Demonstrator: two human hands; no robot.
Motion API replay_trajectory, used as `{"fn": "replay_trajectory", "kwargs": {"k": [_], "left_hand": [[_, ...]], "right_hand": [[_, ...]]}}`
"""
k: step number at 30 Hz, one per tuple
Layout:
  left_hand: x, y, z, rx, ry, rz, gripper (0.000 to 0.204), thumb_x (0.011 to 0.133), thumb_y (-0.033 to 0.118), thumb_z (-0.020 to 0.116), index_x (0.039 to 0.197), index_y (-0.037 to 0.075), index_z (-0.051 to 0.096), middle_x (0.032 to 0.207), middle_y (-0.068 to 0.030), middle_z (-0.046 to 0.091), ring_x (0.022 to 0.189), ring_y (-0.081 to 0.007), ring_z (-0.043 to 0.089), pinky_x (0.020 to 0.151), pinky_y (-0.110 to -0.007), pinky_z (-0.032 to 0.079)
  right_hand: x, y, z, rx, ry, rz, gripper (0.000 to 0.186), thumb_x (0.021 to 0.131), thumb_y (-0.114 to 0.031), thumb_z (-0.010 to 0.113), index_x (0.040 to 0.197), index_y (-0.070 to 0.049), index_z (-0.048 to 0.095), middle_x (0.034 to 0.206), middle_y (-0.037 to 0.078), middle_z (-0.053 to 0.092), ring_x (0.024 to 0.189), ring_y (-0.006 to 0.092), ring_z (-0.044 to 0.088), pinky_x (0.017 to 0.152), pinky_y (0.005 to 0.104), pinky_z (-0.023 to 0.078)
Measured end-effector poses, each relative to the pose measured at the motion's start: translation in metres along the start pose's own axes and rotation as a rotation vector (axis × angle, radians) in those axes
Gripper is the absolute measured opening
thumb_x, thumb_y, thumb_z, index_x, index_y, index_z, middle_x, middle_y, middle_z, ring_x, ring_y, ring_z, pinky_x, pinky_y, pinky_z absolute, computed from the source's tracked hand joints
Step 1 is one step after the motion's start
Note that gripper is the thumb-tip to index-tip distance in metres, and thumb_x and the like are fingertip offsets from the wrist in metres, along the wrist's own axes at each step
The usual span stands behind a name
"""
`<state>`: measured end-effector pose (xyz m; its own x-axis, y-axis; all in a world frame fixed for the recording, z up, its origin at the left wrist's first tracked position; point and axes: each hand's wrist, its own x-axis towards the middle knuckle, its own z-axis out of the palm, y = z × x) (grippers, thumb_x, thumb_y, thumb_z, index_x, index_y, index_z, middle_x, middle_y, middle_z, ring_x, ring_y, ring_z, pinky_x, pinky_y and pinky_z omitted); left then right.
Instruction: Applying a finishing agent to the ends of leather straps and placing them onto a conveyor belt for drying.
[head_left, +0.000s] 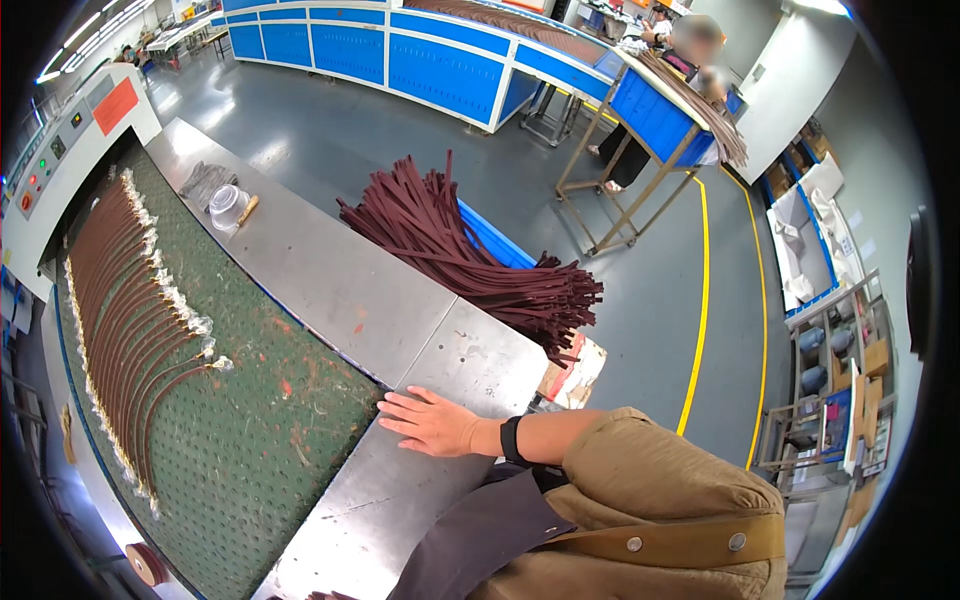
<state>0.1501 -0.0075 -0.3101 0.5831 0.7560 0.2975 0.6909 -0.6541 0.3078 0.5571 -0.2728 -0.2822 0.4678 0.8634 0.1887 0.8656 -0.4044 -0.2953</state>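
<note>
My right hand (432,424) rests palm down on the steel edge (470,345) of the conveyor, fingers spread and holding nothing. On the green perforated belt (280,430) to its left lies a curved row of brown cord-like strips (120,300), tipped with small clear or whitish pieces. A clear round container (228,205) and a grey cloth (205,178) sit farther along the steel edge. Beyond it is a heap of long maroon straps (440,250), with part of a blue bin (495,240) showing. My left hand is not visible.
A control panel (45,170) stands at upper left. Across the floor are a long blue-and-white machine (445,80) and a person (680,70) beside a wheeled stand with a blue tray (640,110) of strips. Shelving (830,420) lines the right wall, beside yellow floor lines (697,330).
</note>
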Motion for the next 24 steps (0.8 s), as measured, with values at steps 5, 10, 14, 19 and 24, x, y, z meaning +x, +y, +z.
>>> {"fn": "replay_trajectory", "kwargs": {"k": [5, 10, 14, 19, 24], "left_hand": [[0.003, 0.011, 0.008, -0.008, 0.03, -0.029, 0.048, 0.097, 0.038, 0.052, 0.124, -0.002, 0.049, 0.125, -0.0258, 0.041, 0.107, -0.04, 0.046, 0.096, -0.054, 0.037], [0.014, 0.021, 0.016, 0.146, 0.284, 0.249, 0.04, 0.099, 0.039, 0.054, 0.119, 0.004, 0.057, 0.113, -0.0197, 0.055, 0.102, -0.0381, 0.053, 0.087, -0.049, 0.043], [0.023, 0.064, -0.007, 0.028, 0.289, 0.03, 0.037, 0.1, 0.038, 0.055, 0.116, 0.005, 0.06, 0.106, -0.0188, 0.061, 0.096, -0.0384, 0.057, 0.085, -0.049, 0.045], [0.028, 0.061, -0.008, 0.183, 0.396, 0.246, 0.024, 0.101, 0.026, 0.052, 0.097, 0.003, 0.058, 0.099, -0.0192, 0.06, 0.088, -0.0377, 0.059, 0.075, -0.052, 0.047], [0.029, 0.072, -0.012, 0.205, 0.369, 0.265, 0.026, 0.103, 0.023, 0.048, 0.09, 0.004, 0.059, 0.098, -0.0187, 0.06, 0.087, -0.0364, 0.059, 0.071, -0.05, 0.047]], "right_hand": [[0.001, -0.001, -0.005, 0.005, -0.019, 0.002, 0.048, 0.1, -0.035, 0.048, 0.142, -0.01, 0.046, 0.151, 0.011, 0.039, 0.143, 0.0267, 0.032, 0.116, 0.048, 0.024], [0.001, 0.0, -0.002, -0.024, 0.001, 0.001, 0.049, 0.099, -0.035, 0.052, 0.141, -0.012, 0.047, 0.152, 0.009, 0.04, 0.142, 0.0253, 0.034, 0.115, 0.0463, 0.025], [0.007, 0.003, -0.007, -0.014, -0.006, 0.002, 0.049, 0.101, -0.036, 0.048, 0.142, -0.01, 0.046, 0.151, 0.01, 0.04, 0.143, 0.0257, 0.032, 0.116, 0.0464, 0.024], [-0.004, -0.007, 0.001, -0.011, -0.024, 0.016, 0.048, 0.101, -0.037, 0.047, 0.142, -0.011, 0.046, 0.151, 0.01, 0.041, 0.143, 0.0245, 0.032, 0.116, 0.0454, 0.025], [0.0, -0.002, -0.002, -0.01, -0.007, 0.014, 0.048, 0.102, -0.036, 0.046, 0.142, -0.01, 0.045, 0.151, 0.011, 0.039, 0.143, 0.0256, 0.032, 0.116, 0.0465, 0.025]]}}
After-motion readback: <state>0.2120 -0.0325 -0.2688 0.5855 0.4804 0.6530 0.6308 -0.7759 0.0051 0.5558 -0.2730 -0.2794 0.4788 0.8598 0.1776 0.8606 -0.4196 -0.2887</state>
